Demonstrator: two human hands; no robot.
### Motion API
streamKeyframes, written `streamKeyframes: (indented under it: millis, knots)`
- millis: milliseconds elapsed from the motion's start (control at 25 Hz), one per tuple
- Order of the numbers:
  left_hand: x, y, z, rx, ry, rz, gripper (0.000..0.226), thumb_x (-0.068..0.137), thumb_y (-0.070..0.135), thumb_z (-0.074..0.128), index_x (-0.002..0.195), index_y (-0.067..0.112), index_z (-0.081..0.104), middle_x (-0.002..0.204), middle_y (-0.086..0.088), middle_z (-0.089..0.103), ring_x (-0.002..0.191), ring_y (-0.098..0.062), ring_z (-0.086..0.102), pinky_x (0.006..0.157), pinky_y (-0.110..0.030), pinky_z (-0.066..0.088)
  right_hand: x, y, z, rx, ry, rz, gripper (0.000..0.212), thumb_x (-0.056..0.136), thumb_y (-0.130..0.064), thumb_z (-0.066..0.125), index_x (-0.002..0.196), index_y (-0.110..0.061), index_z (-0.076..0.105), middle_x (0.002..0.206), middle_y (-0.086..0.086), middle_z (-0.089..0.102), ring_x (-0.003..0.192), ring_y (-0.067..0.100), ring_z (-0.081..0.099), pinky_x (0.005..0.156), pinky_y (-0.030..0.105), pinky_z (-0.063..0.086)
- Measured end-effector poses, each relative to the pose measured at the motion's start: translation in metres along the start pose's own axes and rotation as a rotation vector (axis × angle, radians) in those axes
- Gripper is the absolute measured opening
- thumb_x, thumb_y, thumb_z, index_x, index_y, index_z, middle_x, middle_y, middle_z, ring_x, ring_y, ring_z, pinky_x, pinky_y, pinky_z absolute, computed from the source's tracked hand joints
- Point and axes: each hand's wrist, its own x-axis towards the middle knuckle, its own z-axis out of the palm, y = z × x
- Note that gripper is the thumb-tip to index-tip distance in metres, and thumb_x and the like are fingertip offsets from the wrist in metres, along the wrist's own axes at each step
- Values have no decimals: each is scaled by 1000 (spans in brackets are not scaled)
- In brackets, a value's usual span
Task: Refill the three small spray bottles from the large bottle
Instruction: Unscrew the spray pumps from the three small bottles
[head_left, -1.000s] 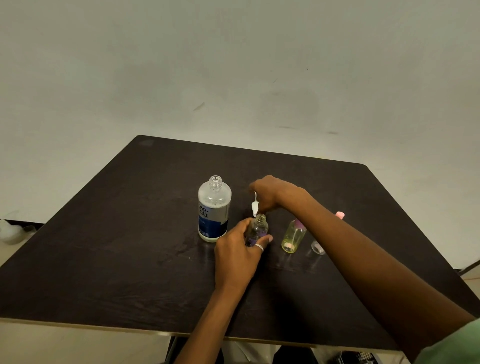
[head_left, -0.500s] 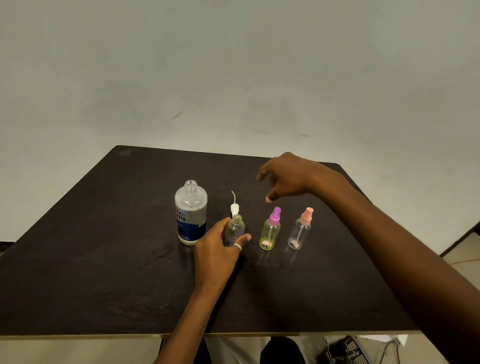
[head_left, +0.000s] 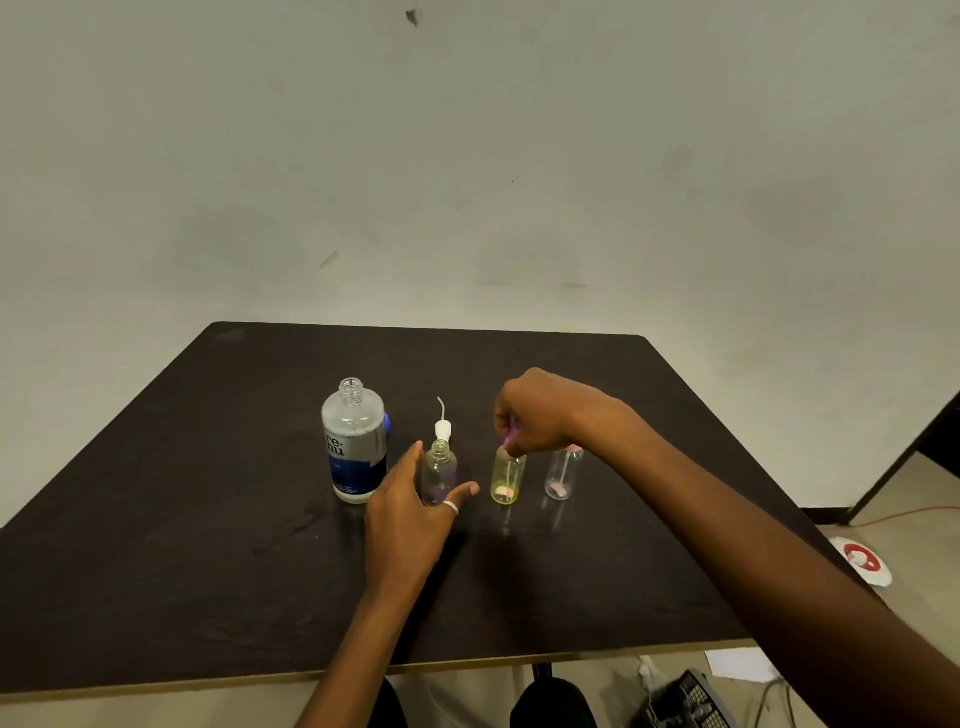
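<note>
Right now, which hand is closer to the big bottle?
Left. The left hand sits just right of the big bottle, curled round the open small bottle beside it; the right hand is farther right, pinching the top of the yellow bottle.

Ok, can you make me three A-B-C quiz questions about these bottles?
1. Where is the large bottle? A left of the small bottles B right of them C between them
2. How many small bottles stand on the table? A two B three C five
3. The right hand is A flat on the table B pinching the yellow bottle's top C lifting the large bottle
Answers: A, it stands leftmost; B, uncapped bottle, yellow bottle, pink-topped bottle; B, its grip closes round that top.
</note>
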Motion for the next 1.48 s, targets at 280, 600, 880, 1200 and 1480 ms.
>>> streamKeyframes:
  millis: [280,600,880,1200,1480]
  knots:
    - [-49,40,13,21,120,305,76,79,39,80,143,13,49,144,-2,54,134,-10,49,107,-19,41,0,-1,7,-11,58,-16,11,82,-21,72,90,-13,72,87,2,70,81,18,65,73,31,56]
    - [-27,61,56,-71,-44,71,55,80,38,79,127,24,54,118,13,63,101,1,55,78,-5,36,1,-1,14,40,104,-16,5,83,-17,70,84,-12,72,83,2,70,76,17,66,75,32,58]
    - [-17,51,65,-72,-2,-18,35,88,31,72,120,24,61,101,8,71,91,-5,64,62,-3,36,-1,-1,20,5,141,52,34,91,-36,63,69,-10,60,69,5,62,62,16,59,60,24,50]
    - [-16,47,65,-99,11,13,34,86,25,75,118,25,64,98,8,72,83,3,59,66,-1,37,0,-1,28,-17,161,24,20,91,-22,63,76,-9,61,70,5,60,64,17,60,62,27,54]
    - [-14,43,67,-69,20,41,30,85,29,75,113,23,64,91,12,69,78,2,62,61,-1,37,-7,4,16,-13,89,-149,23,84,-11,67,107,-16,71,103,-1,70,93,15,65,83,29,54]
